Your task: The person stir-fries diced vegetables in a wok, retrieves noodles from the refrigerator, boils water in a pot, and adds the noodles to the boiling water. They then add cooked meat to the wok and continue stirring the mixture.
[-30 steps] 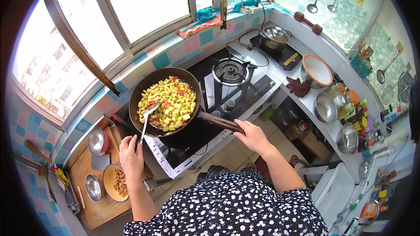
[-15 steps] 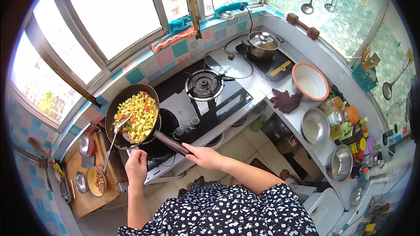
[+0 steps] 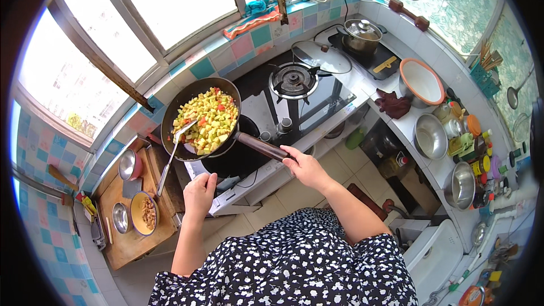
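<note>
My right hand is wrapped round the end of the dark handle of a wok at the left of the stove. Inside lie diced yellow-green vegetables with some red pieces. A metal spatula rests with its head in the food, its long handle leaning over the near left rim. My left hand is curled into a loose fist below the wok, in front of the stove edge, touching neither wok nor spatula; nothing shows in it. Whether the wok rests on its burner is hidden.
Left, a wooden board bears a yellow bowl of brown diced pieces and small metal bowls. The right burner has a glass lid behind it. A lidded pot, an orange-rimmed basin and steel bowls line the right counter.
The whole view has shifted, so the scene lies farther right and higher. My right hand keeps its grip on the wok handle. My left hand stays curled near the stove edge.
</note>
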Motion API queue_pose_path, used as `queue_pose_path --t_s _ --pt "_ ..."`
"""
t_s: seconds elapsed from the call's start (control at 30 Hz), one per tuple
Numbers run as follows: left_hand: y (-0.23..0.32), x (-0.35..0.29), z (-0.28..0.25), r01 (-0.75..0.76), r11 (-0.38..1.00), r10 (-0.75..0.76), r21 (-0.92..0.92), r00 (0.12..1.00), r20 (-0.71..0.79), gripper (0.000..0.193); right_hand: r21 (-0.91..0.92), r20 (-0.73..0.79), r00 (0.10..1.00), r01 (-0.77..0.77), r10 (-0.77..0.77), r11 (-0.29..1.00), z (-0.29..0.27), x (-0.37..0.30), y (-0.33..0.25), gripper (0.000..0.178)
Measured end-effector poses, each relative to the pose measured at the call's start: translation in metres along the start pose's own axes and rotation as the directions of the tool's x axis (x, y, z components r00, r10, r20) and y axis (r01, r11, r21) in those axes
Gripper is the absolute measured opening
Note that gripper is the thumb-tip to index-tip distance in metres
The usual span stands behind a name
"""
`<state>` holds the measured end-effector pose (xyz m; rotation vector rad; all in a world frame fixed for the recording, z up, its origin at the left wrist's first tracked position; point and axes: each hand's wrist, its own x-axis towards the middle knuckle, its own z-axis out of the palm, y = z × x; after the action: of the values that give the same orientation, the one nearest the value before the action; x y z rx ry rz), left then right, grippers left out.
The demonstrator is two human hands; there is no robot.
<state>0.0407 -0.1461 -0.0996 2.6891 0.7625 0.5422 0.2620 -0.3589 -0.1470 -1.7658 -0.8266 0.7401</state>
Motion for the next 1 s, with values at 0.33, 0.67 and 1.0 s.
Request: queue_pose_path --t_s 0.33,0.67,1.0 --pt "-0.047 -0.011 -0.008 -0.347 0.904 0.399 -0.25 0.894 0.202 0.028 0.456 -0.496 0.831 0.003 0.252 0.89 0.065 -0.02 -0.005 0.032" --pt "-0.003 -0.046 0.053 -0.39 0.787 0.599 -0.479 0.67 0.438 0.023 0.552 -0.49 0.724 -0.174 0.486 0.816 0.082 -0.17 0.027 0.017" --pt "0.145 -0.033 0.144 -0.394 0.684 0.719 -0.614 0.507 0.475 0.017 0.659 -0.583 0.6 -0.045 0.548 0.751 -0.023 -0.257 0.091 0.019"
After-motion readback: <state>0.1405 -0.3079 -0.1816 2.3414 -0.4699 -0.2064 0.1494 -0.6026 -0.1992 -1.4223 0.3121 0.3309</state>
